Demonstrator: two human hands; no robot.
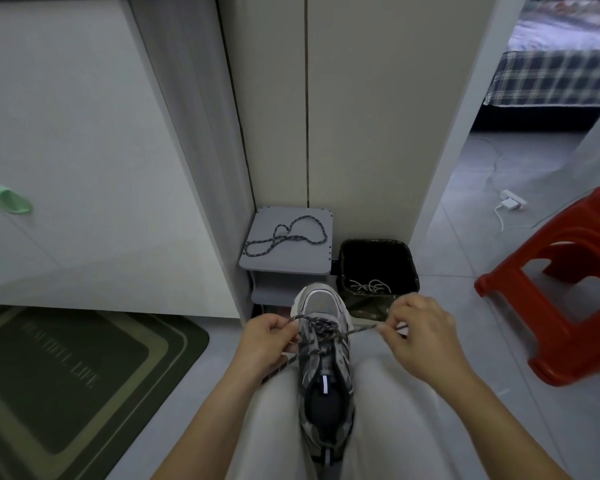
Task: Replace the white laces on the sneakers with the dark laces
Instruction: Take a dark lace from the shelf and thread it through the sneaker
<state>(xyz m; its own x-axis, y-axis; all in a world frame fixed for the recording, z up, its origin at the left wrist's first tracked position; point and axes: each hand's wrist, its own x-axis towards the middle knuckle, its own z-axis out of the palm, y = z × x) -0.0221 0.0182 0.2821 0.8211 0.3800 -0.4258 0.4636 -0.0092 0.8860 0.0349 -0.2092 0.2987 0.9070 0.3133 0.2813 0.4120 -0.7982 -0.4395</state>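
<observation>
A grey and white sneaker [321, 303] lies between my knees, toe pointing away from me. A dark speckled lace [321, 329] crosses its lower eyelets. My left hand [267, 337] pinches one end of that lace at the shoe's left side, and the loose tail hangs below my fingers. My right hand [418, 332] pinches the other end and holds it taut out to the right. A second dark lace [284, 235] lies coiled on top of a small grey stool [257, 259]. White laces [369, 286] lie inside a black bin [409, 261].
White cabinet doors [84, 168] stand at the left, with a green doormat [66, 375] on the floor below. A red plastic stool [565, 292] stands at the right. Through the doorway are a bed [561, 74] and a white charger with cable [511, 202] on the tiles.
</observation>
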